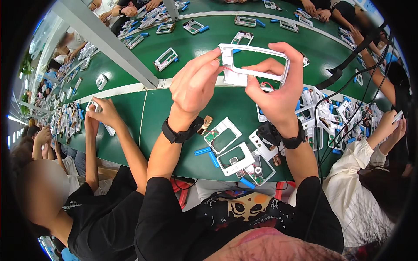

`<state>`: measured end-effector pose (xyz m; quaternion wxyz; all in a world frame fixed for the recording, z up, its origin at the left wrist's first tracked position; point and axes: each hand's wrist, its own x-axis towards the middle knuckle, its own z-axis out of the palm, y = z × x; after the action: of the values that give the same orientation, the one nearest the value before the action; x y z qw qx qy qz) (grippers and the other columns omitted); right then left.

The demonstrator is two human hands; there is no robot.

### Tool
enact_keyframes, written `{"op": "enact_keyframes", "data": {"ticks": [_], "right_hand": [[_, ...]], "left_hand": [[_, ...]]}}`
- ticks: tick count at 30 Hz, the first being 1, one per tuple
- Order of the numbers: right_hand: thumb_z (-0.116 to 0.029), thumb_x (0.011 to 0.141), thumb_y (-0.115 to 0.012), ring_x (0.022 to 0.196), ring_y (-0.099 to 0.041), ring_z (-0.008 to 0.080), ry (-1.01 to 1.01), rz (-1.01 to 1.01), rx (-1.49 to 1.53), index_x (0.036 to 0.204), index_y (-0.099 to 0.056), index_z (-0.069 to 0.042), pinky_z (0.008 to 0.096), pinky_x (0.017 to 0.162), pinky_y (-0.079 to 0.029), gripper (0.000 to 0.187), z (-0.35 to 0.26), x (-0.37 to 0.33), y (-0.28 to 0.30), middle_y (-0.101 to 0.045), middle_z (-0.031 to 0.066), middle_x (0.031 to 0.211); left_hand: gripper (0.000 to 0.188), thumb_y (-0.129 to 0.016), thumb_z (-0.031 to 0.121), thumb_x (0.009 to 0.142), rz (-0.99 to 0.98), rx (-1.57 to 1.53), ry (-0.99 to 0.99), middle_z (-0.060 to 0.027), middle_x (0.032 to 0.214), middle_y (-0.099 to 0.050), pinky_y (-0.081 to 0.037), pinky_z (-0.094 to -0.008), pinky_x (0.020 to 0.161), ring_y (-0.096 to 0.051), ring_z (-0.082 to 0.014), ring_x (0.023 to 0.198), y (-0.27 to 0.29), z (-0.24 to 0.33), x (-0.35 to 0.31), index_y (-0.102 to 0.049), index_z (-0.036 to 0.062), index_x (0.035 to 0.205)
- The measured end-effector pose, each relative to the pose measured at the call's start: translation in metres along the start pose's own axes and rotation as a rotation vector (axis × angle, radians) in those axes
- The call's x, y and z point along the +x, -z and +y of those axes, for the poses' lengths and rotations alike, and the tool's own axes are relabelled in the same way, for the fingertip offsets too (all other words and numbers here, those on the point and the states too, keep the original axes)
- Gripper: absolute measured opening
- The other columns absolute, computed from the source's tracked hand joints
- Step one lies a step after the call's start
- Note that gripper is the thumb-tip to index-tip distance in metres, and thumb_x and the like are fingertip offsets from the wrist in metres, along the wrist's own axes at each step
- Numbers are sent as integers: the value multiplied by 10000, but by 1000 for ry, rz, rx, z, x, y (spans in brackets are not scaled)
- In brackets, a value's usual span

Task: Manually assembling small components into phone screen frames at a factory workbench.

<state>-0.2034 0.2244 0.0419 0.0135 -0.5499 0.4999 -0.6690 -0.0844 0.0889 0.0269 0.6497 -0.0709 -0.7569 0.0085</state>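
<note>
A white plastic housing (235, 77) with a large rectangular opening is held up over the green bench. My right hand (281, 89) grips its right end, the thumb below and the fingers around the frame and through the opening. At the housing's left end my left hand (193, 85) is closed, fingertips pinched against the edge beside a thin red wire. A small part with red wires shows near my right thumb. Below my hands lie white housings (235, 160) with green circuit boards (212, 135), blue cylindrical cells (202, 151) and a brown piece (205, 125).
A pile of similar housings (311, 126) lies to the right, with black cables (328, 91) hanging near it. A grey post (113, 43) rises at the upper left. Co-workers sit on both sides; the left one's hands (104, 114) hold a white part. More housings (165, 59) are across the bench.
</note>
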Motion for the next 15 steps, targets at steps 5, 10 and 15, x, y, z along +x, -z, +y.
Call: {"op": "enact_keyframes", "data": {"ticks": [5, 10, 15], "right_hand": [[110, 703, -623, 827, -687, 203, 7, 2, 3, 1248, -361, -16, 271, 731, -532, 618, 1, 1, -2, -641, 100, 780], [110, 705, -621, 825, -686, 200, -6, 31, 31, 1249, -363, -18, 273, 734, -529, 616, 6, 1, 1, -646, 104, 774], [102, 704, -625, 820, -683, 195, -61, 5, 4, 1250, -368, -24, 272, 741, -524, 616, 6, 1, 1, -653, 102, 767]], "left_hand": [[378, -681, -114, 764, 24, -174, 258, -188, 982, -655, -563, -301, 684, -675, -231, 805, -6, 4, -14, -511, -23, 1089], [349, -614, -77, 840, -10, -728, 998, -142, 1023, -623, -526, -246, 668, -650, -152, 831, -2, 24, 6, -471, -24, 1155], [285, -606, -38, 855, -6, -620, 1143, -130, 1030, -618, -502, -220, 657, -633, -117, 836, 6, 32, 16, -507, -47, 1122]]}}
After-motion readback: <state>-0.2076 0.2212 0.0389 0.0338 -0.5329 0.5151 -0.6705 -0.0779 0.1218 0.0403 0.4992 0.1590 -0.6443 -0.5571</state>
